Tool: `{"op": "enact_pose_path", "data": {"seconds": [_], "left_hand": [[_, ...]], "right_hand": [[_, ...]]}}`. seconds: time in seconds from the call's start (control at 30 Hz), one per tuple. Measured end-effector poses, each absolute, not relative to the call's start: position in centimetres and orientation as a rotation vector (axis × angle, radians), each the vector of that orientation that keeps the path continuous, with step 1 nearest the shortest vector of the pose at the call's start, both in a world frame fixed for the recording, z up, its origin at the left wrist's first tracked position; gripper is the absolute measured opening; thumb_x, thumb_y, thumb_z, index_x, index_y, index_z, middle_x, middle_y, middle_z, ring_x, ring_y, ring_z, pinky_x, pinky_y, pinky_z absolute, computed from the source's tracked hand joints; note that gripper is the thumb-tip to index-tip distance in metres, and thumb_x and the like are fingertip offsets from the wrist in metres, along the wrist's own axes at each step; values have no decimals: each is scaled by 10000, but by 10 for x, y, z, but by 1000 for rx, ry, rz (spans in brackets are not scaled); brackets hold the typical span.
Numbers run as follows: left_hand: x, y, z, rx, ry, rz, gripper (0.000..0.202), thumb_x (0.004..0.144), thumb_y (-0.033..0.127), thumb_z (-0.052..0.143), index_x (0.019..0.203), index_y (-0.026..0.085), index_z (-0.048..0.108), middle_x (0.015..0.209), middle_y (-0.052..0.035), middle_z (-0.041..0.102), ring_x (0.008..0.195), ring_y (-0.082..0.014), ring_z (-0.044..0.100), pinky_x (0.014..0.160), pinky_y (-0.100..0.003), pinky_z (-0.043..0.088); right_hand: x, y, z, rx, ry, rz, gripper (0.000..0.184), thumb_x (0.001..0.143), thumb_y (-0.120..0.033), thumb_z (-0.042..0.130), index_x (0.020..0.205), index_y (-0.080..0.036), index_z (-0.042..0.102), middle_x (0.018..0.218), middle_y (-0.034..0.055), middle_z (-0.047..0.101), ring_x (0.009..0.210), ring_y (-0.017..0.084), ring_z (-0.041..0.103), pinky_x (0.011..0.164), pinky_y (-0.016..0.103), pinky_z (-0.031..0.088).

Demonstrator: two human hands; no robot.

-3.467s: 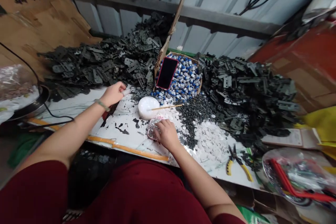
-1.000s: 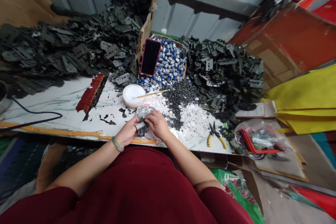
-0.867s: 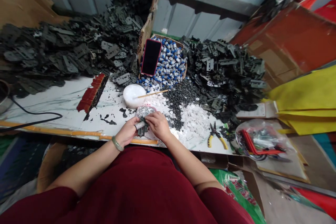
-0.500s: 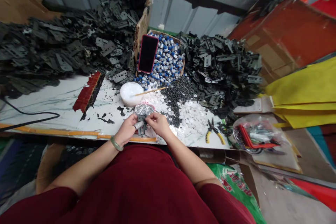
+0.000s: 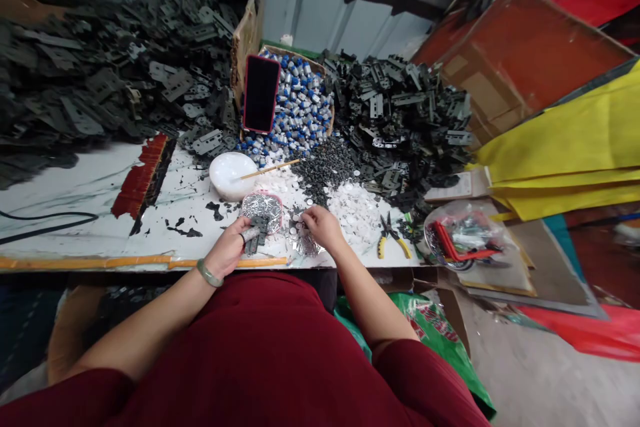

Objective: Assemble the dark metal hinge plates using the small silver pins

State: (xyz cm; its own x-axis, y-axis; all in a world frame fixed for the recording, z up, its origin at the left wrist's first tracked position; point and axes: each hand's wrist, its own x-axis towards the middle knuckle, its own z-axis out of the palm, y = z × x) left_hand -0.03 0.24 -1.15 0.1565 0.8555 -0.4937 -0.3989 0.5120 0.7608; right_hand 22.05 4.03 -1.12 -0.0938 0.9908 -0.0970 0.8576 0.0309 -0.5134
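My left hand is closed round a small dark plastic part at the near edge of the white table. Just beyond it sits a foil-lined dish. My right hand rests with curled fingers on a scatter of small grey and white pieces, pinching something too small to name. A white bowl with a wooden stick across it stands behind the dish.
Heaps of dark plastic parts fill the left and right of the table. A cardboard box of blue-and-white pieces holds a leaning phone. Yellow-handled pliers, white discs, a bag of tools.
My right hand has left the part held by my left hand and moved right onto the scattered small pieces. The view has shifted, so the table sits further left.
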Motion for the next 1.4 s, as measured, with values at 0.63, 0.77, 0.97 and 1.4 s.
{"op": "enact_pose_path", "data": {"seconds": [0.63, 0.77, 0.97, 1.4], "left_hand": [[13, -6, -14, 618, 956, 952, 274, 597, 202, 756, 816, 174, 593, 787, -11, 681, 814, -177, 631, 706, -259, 459], [7, -10, -16, 677, 1045, 909, 272, 600, 213, 745, 809, 180, 574, 733, 4, 657, 756, -163, 620, 702, -264, 465], [2, -16, -22, 777, 1121, 883, 265, 595, 212, 728, 756, 186, 518, 670, 38, 611, 620, -113, 561, 582, -217, 442], [7, -15, -11, 652, 1099, 778, 339, 546, 253, 770, 716, 180, 486, 592, 64, 569, 484, -78, 502, 458, -190, 383]], "right_hand": [[178, 14, -24, -1527, -1828, 1099, 56, 809, -230, 566, 792, -195, 606, 740, -2, 647, 680, 132, 582, 659, 236, 431], [173, 7, -14, -1607, -1886, 1027, 96, 857, -222, 506, 811, -196, 586, 747, 7, 639, 698, 140, 574, 670, 239, 419], [167, -3, -7, -1490, -1955, 1050, 87, 864, -233, 514, 811, -193, 571, 844, 25, 637, 778, 143, 574, 716, 240, 419], [171, -7, -15, -1439, -2075, 996, 66, 862, -223, 565, 830, -188, 612, 821, 20, 623, 775, 131, 560, 709, 227, 408]]}}
